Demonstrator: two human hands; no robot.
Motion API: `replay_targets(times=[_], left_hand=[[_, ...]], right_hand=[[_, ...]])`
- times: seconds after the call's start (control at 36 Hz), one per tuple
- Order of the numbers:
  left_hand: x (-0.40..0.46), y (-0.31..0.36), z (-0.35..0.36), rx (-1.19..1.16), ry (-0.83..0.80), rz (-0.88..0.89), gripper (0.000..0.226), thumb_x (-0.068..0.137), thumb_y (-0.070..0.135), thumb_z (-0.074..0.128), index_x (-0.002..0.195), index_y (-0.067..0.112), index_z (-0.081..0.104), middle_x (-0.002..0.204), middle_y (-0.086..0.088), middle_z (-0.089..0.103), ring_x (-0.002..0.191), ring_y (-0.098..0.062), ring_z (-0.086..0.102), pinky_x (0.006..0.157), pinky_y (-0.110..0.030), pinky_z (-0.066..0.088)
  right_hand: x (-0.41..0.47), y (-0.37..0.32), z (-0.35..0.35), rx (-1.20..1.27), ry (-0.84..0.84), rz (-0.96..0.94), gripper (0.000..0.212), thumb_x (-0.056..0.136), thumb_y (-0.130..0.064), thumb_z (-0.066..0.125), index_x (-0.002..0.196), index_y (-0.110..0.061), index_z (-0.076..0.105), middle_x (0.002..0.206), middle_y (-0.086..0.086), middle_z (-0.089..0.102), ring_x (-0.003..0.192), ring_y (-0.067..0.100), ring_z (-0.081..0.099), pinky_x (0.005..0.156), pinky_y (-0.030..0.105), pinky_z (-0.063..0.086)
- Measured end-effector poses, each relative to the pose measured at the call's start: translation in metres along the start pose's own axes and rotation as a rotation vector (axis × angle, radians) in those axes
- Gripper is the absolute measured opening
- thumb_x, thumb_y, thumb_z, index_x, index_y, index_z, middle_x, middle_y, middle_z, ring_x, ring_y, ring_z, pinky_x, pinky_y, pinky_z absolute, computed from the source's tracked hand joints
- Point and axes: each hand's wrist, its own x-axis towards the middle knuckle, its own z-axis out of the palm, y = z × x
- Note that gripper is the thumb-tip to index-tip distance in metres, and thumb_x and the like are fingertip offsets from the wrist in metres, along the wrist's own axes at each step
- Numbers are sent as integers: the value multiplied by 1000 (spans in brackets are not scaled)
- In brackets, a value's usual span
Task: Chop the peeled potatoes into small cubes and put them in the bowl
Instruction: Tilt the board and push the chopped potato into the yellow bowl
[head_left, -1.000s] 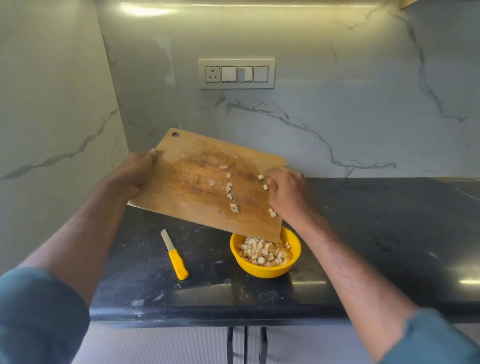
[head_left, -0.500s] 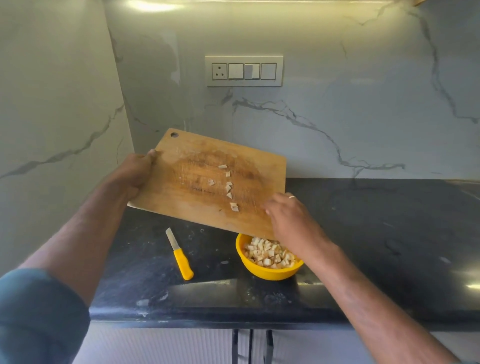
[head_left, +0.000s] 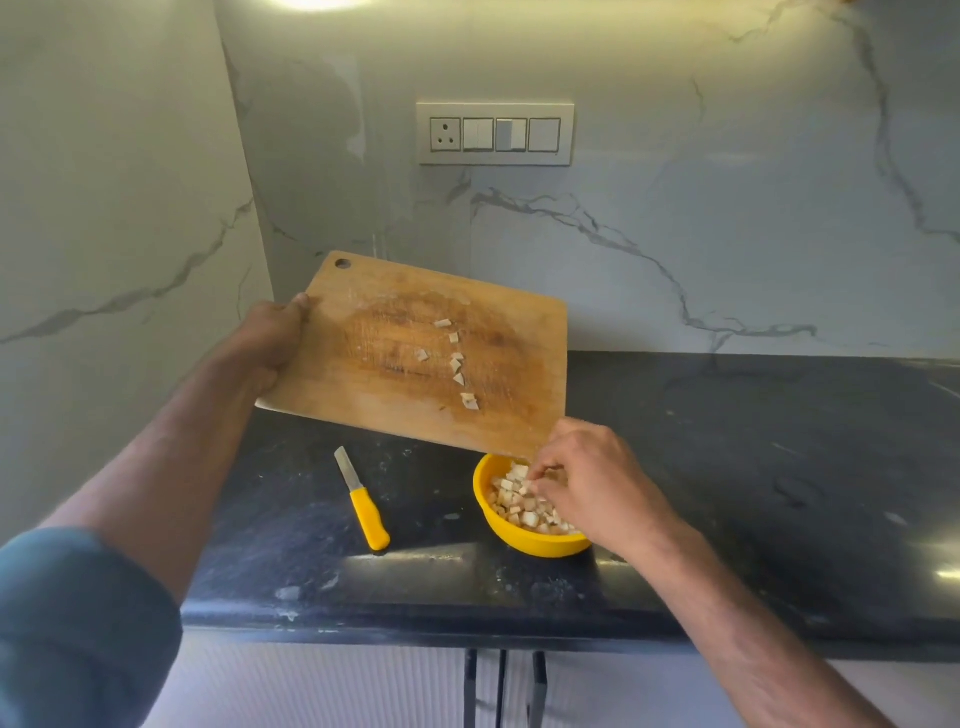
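While the left hand (head_left: 270, 340) grips the near-left edge of the wooden chopping board (head_left: 384, 384), thumb curled over the top, the board hangs tilted above the counter with its lower right corner dipping over the yellow bowl (head_left: 514, 535). Just below that corner, the right hand (head_left: 592, 483) reaches into the bowl with its fingers bent downward among the potato cubes (head_left: 519, 501); whether the fingertips pinch a cube or only touch the heap I cannot tell. The bowl sits under the right hand, filled with a pile of cubes too many to count, and the hand covers its right side. Up from the right hand, about seven stray potato pieces (head_left: 457, 364) cling to the board's stained middle in a loose line. To the left of the right hand, and below the board, one small knife (head_left: 363, 504) with a yellow handle lies flat on the black countertop (head_left: 753, 493), just beside the bowl but apart from it. White specks and smears dot the counter near the knife. Beyond both hands, a switch plate (head_left: 496, 134) with one socket and three switches is set in the marble wall. Blue sleeves (head_left: 78, 623) show at the forearms.
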Motion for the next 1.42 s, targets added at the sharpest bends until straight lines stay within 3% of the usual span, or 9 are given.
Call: replay_targets(times=[0.17,0.28,0.42,0.56,0.78,0.86,0.97,1.17,1.42], left_hand=[[-3,4,-3,4,-7,9,60,106,53,43,134,3,58,120,-14,67,105,-33,64,86,-45,50],[-4,5,-1,-3,-21,16,58,106,52,43,131,3,60,116,-14,68,102,-33,66,86,-45,52],[-11,9,10,-24,-50,44,49,107,49,43,119,5,60,105,-11,67,88,-26,65,70,-36,51],[-18,13,22,-30,-57,65,52,107,48,44,122,2,62,106,-12,67,84,-23,64,60,-32,47],[-22,19,29,-34,-90,70,53,108,47,42,121,0,63,106,-13,68,85,-24,66,60,-31,48],[-21,18,27,-43,-103,64,53,108,48,43,120,1,63,105,-13,68,87,-25,66,61,-32,49],[-20,14,24,-33,-109,58,55,107,49,43,122,0,63,111,-16,69,91,-28,67,62,-33,50],[-27,14,22,-56,-119,40,48,108,46,42,121,3,60,103,-12,67,84,-24,65,57,-32,48],[-22,8,16,-94,-92,36,43,108,47,43,114,8,60,98,-9,66,85,-24,64,82,-41,51]], right_hand=[[5,6,-4,34,112,130,12,84,-15,78,79,-26,78,78,-13,71,72,2,65,69,29,61],[12,-4,-17,98,144,87,9,87,-17,75,87,-25,79,79,-15,72,69,-5,62,63,7,47],[51,-19,-22,144,267,-38,13,90,-11,72,99,-19,78,99,-8,73,82,-1,61,70,-3,37],[98,-29,-14,81,327,-147,29,94,3,58,115,-10,73,115,4,70,102,19,66,93,34,56],[127,-47,-8,-167,201,-189,40,98,2,46,133,-9,60,143,3,50,130,26,46,104,39,47],[124,-48,-2,-181,243,-182,29,95,2,48,116,-7,67,130,5,58,117,26,54,88,34,51],[116,-55,9,-151,318,-212,17,98,-6,55,100,-6,72,103,6,63,90,23,59,65,27,40],[104,-52,14,-135,272,-341,17,94,-12,66,82,-8,77,75,2,63,70,15,51,63,27,52],[66,-16,6,-157,156,-273,27,96,-22,57,78,-13,75,74,-3,62,70,13,44,72,39,54]])
